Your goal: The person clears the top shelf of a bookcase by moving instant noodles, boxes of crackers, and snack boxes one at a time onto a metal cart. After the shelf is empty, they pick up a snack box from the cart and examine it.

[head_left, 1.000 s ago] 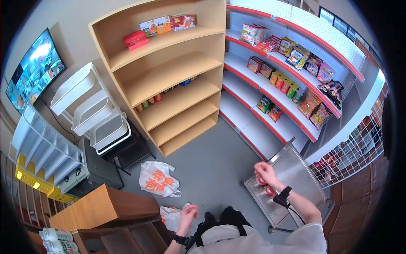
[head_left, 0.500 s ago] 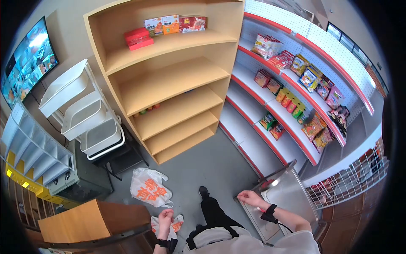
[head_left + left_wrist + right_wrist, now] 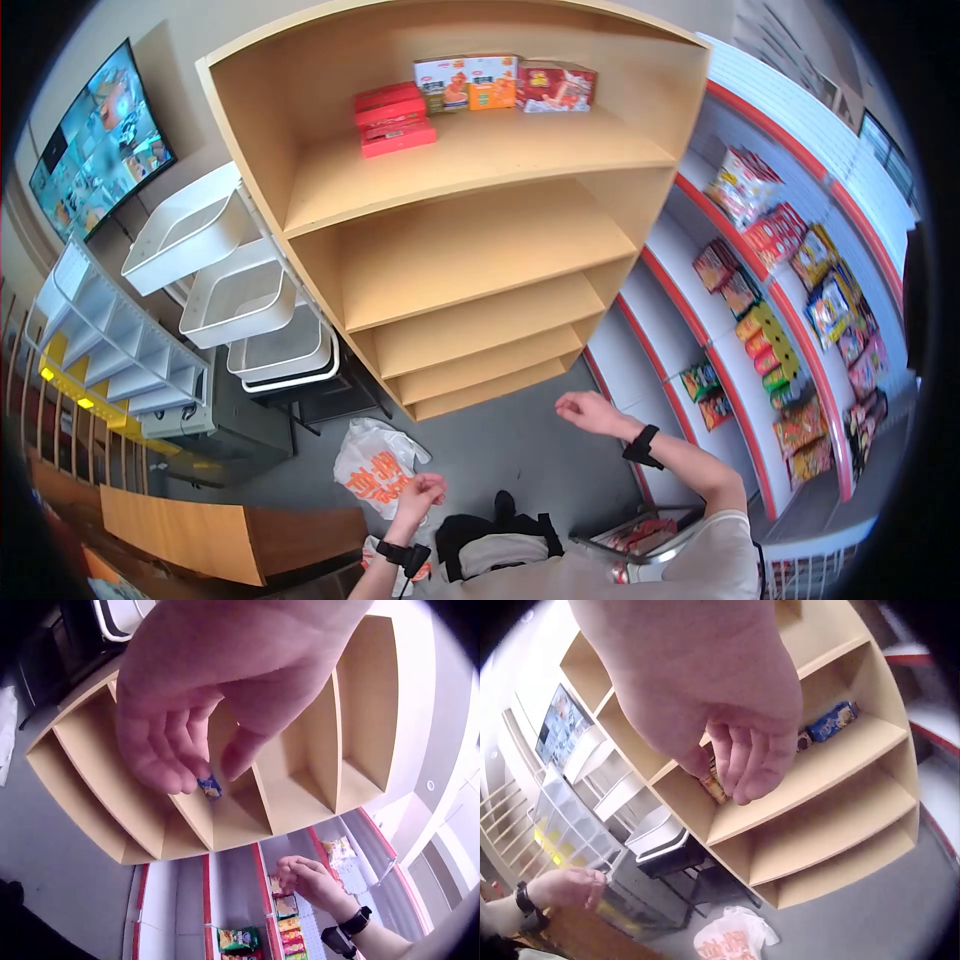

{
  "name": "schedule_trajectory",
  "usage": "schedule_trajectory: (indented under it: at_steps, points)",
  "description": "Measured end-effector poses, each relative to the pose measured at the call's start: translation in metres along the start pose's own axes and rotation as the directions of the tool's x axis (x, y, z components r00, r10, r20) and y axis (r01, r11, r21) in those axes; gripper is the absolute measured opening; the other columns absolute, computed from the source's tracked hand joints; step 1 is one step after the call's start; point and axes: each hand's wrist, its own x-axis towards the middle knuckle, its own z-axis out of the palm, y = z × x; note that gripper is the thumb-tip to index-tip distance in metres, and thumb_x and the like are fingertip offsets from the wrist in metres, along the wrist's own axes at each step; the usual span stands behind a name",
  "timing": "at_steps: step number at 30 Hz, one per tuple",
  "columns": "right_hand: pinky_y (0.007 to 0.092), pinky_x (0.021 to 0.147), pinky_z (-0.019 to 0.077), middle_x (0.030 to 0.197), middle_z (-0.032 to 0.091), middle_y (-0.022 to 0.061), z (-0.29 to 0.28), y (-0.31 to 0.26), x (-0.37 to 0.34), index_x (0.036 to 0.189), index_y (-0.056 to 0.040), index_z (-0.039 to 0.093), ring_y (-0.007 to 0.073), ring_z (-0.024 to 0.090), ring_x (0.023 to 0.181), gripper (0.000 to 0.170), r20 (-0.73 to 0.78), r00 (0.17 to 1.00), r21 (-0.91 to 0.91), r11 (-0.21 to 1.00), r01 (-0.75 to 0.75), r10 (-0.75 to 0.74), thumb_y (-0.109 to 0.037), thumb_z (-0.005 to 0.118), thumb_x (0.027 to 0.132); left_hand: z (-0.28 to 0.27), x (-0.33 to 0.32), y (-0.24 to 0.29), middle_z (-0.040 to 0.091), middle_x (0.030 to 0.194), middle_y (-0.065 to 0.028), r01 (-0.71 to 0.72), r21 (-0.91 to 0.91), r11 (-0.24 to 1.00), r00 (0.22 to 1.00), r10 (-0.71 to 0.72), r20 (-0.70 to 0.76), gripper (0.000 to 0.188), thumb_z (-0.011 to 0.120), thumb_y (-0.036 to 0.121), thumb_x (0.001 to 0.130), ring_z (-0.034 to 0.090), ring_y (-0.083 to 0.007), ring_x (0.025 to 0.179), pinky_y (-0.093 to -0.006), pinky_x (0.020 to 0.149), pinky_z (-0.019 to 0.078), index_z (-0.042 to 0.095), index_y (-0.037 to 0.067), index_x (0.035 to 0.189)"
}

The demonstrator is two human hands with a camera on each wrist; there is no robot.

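My left hand [image 3: 423, 492] hangs low in front of me, fingers loosely curled and nothing in them; in the head view it overlaps a white plastic bag [image 3: 372, 462] with orange print on the floor. Out to the right, my right hand [image 3: 592, 410] is raised before the wooden shelf unit [image 3: 480, 270], also with loosely bent fingers and holding nothing. On the unit's top shelf are red boxes [image 3: 395, 125], orange-and-white boxes [image 3: 492, 82] and a dark red box [image 3: 556, 88]. A lower shelf bears a blue snack packet [image 3: 832, 722], seen past the right hand.
Red-edged display shelves [image 3: 690, 320] with snack bags and cans stand at right. A metal trolley [image 3: 658, 556] is low beside me, packages on it. At left are white tiered baskets [image 3: 240, 318], a wooden cabinet [image 3: 175, 530] and a wall screen [image 3: 105, 140].
The wooden shelf unit looks larger and nearer as my body advances. The trolley drops lower in view. My right hand goes from over the trolley to before the shelves; both hands stay without anything held.
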Motion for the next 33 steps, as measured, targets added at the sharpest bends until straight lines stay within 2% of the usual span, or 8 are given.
schedule_trajectory:
  at_steps: [4,7,9,15,18,20,25,33]
  points:
    - [0.034,0.07,0.0522,0.082,0.067,0.0137,-0.07,-0.049,0.088,0.102,-0.0018,0.062,0.0247,0.066,0.076,0.022,0.06,0.977,-0.174,0.962,0.211,-0.203,-0.02,0.059,0.09,-0.005,0.028,0.03,0.063,0.08,-0.0026,-0.05,-0.046,0.998,0.998,0.048,-0.049,0.018,0.063,0.009,0.087,0.06,-0.0106,0.068,-0.0245,0.06,0.0501,0.059,0.001,0.103]
    - [0.0324,0.074,0.0514,0.088,0.067,0.0135,-0.124,-0.116,0.141,0.105,-0.0021,0.062,0.0217,0.065,0.081,0.023,-0.014,0.965,-0.147,0.955,0.257,-0.262,-0.019,0.06,0.09,-0.012,0.051,0.049,0.063,0.079,-0.0021,-0.039,-0.073,0.997,0.997,0.034,-0.064,0.017,0.063,0.01,0.087,0.06,-0.0099,0.067,-0.0241,0.059,0.0498,0.06,0.002,0.102]
    - [0.0312,0.078,0.0506,0.093,0.067,0.011,-0.15,-0.157,0.17,0.106,-0.0014,0.063,0.019,0.064,0.085,0.023,-0.157,0.911,-0.078,0.924,0.374,-0.382,-0.017,0.061,0.09,-0.019,0.07,0.061,0.063,0.079,-0.0019,-0.02,-0.073,0.997,0.998,0.016,-0.055,0.017,0.064,0.011,0.087,0.06,-0.0095,0.067,-0.0236,0.06,0.0495,0.06,0.003,0.101]
    - [0.0306,0.083,0.0498,0.097,0.068,0.01,-0.204,-0.267,0.255,0.104,0.0002,0.064,0.0183,0.064,0.091,0.022,-0.208,0.861,-0.192,0.882,0.43,-0.465,-0.016,0.06,0.091,-0.045,0.137,0.097,0.063,0.082,-0.0013,-0.017,-0.121,0.992,0.999,0.022,0.039,0.016,0.064,0.012,0.089,0.06,-0.01,0.07,-0.0231,0.062,0.0488,0.06,0.004,0.102]
    - [0.0342,0.088,0.0485,0.102,0.065,0.0131,-0.218,-0.295,0.316,0.111,0.0003,0.059,0.0243,0.062,0.097,0.028,-0.118,0.865,-0.324,0.842,0.431,-0.488,-0.018,0.059,0.09,-0.058,0.161,0.12,0.063,0.082,-0.0019,0.0,-0.122,0.993,0.996,0.011,0.091,0.015,0.065,0.011,0.088,0.06,-0.0107,0.069,-0.024,0.063,0.049,0.06,0.004,0.1]
    - [0.0385,0.095,0.0443,0.114,0.056,0.0166,-0.221,-0.293,0.365,0.121,-0.0007,0.052,0.0312,0.055,0.109,0.041,0.014,0.807,-0.635,0.619,0.463,-0.59,-0.019,0.06,0.085,-0.069,0.174,0.136,0.063,0.081,-0.0013,-0.003,-0.14,0.99,0.99,0.023,0.141,0.017,0.065,0.012,0.088,0.059,-0.0098,0.068,-0.0233,0.063,0.0481,0.06,0.004,0.101]
    - [0.0414,0.098,0.0402,0.127,0.046,0.0178,-0.22,-0.265,0.464,0.129,-0.0026,0.044,0.0354,0.046,0.118,0.056,0.027,0.862,-0.687,0.617,0.384,-0.506,-0.019,0.06,0.078,-0.098,0.202,0.157,0.063,0.081,-0.0015,-0.037,-0.149,0.988,0.982,0.064,0.18,0.017,0.066,0.009,0.087,0.058,-0.0093,0.069,-0.0229,0.063,0.0481,0.06,0.003,0.101]
    - [0.041,0.1,0.0395,0.131,0.044,0.0174,-0.237,-0.292,0.467,0.135,-0.0058,0.041,0.036,0.046,0.12,0.063,0.161,0.915,-0.733,0.577,0.361,-0.369,-0.033,0.061,0.082,-0.135,0.208,0.162,0.064,0.083,-0.0035,-0.052,-0.17,0.984,0.994,0.066,0.082,0.017,0.066,0.005,0.085,0.06,-0.0111,0.072,-0.0243,0.065,0.0489,0.06,0.002,0.101]
